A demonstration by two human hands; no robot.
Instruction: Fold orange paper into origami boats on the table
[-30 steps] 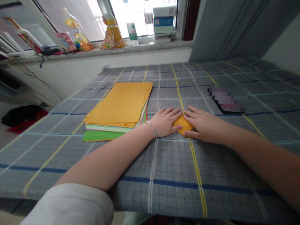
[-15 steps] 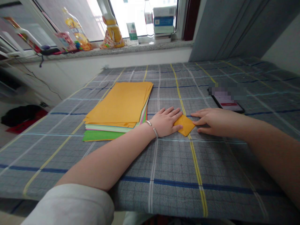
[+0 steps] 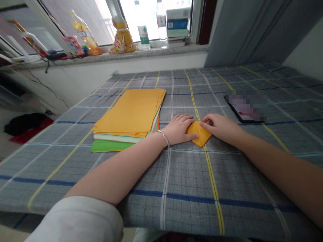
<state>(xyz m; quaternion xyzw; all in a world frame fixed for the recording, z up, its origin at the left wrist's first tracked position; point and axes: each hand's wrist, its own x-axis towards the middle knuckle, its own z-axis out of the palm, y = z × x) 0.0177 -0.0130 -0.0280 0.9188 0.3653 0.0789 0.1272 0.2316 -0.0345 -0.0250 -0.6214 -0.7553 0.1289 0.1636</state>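
A small folded piece of orange paper (image 3: pixel 202 134) lies on the checked cloth between my hands. My left hand (image 3: pixel 178 129), with a silver bangle at its wrist, rests flat on the left part of the paper, fingers stretched out and thumb across its lower left. At the paper's upper right edge, the thumb and curled fingers of my right hand (image 3: pixel 217 126) pinch it. The right fingertips are partly hidden. Left of my hands is a stack of coloured paper (image 3: pixel 131 112), orange on top, with green and white sheets showing underneath.
A phone (image 3: pixel 244 107) lies beyond my right hand. Grey checked cloth (image 3: pixel 186 181) covers the table. Along the windowsill (image 3: pixel 151 52) stand bottles, a green and white tube (image 3: pixel 143 36) and stacked boxes (image 3: pixel 178 25). A grey curtain (image 3: pixel 239 30) hangs at the right.
My right hand has moved up and left, from beside the paper's right corner to its upper right edge, and its stretched fingers have curled into a pinch. My left hand stays nearly in place.
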